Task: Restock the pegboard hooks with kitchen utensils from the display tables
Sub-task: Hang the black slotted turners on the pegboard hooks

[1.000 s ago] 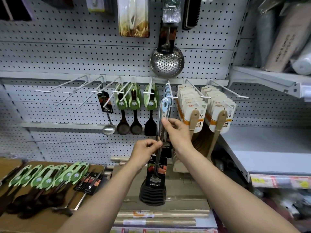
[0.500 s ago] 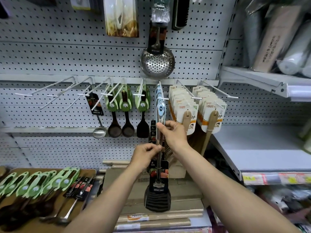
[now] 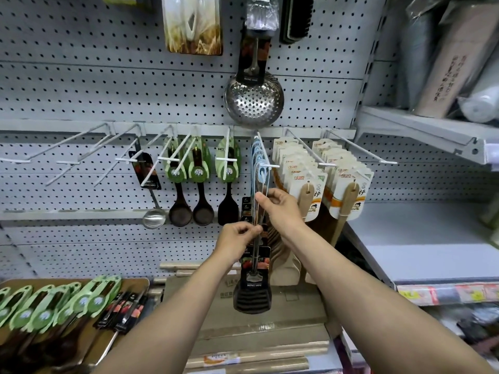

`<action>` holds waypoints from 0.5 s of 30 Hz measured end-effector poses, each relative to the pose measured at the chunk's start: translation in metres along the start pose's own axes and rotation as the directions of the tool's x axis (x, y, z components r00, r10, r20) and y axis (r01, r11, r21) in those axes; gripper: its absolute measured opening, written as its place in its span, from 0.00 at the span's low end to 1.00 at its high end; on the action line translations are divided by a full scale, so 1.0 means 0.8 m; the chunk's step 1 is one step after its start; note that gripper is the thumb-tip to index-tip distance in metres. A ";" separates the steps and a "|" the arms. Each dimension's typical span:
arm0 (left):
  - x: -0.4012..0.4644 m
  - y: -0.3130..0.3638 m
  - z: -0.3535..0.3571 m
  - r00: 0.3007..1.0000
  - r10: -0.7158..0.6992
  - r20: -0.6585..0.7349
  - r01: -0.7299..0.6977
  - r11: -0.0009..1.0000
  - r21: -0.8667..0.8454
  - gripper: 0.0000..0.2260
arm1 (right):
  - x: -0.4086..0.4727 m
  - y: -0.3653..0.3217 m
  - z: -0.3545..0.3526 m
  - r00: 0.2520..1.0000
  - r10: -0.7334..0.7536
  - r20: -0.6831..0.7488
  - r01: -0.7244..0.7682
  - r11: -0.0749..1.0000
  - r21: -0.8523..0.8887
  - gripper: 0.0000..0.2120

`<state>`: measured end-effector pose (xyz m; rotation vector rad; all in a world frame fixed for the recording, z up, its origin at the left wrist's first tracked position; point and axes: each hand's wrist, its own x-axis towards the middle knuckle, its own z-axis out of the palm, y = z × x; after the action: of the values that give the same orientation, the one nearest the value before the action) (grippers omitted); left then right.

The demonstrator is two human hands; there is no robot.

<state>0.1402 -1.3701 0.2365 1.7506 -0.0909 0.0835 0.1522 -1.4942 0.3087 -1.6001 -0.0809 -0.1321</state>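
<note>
left hand [image 3: 237, 240] covers the mid handle of the slotted turner [image 3: 252, 295]. whether its top loop is on the hook [image 3: 266, 160] can't be told. green-carded spoons [image 3: 54, 309] cut off at left edge. card print too small to read. right shelf goods [image 3: 453, 58] blurred, cropped.

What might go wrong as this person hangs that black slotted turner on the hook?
The hook already carries several blue-handled utensils, so the loop could catch on its tip and miss.

The left hand and right hand only pinch the turner's thin shaft; it might slip and drop onto the cardboard boxes below.

The swinging turner could knock the wooden spoons hanging close beside it.
</note>
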 end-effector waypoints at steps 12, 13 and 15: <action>0.036 -0.011 -0.008 1.000 -0.009 0.023 0.007 0.996 0.084 0.08 | 0.019 0.015 0.001 0.998 -0.056 0.003 0.057 0.998 -0.011 0.03; 0.036 -0.012 -0.007 1.000 -0.009 0.022 0.006 0.995 0.097 0.08 | 0.018 0.018 0.000 0.998 -0.066 0.004 0.066 0.998 -0.017 0.05; 0.036 -0.013 -0.005 1.000 -0.013 0.016 0.011 0.994 0.113 0.08 | 0.016 0.021 -0.002 0.997 -0.081 0.005 0.082 0.996 -0.026 0.06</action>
<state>0.1701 -1.3645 0.2301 1.8645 -0.0892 0.0656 0.1668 -1.4971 0.2935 -1.6240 -0.1482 -0.1940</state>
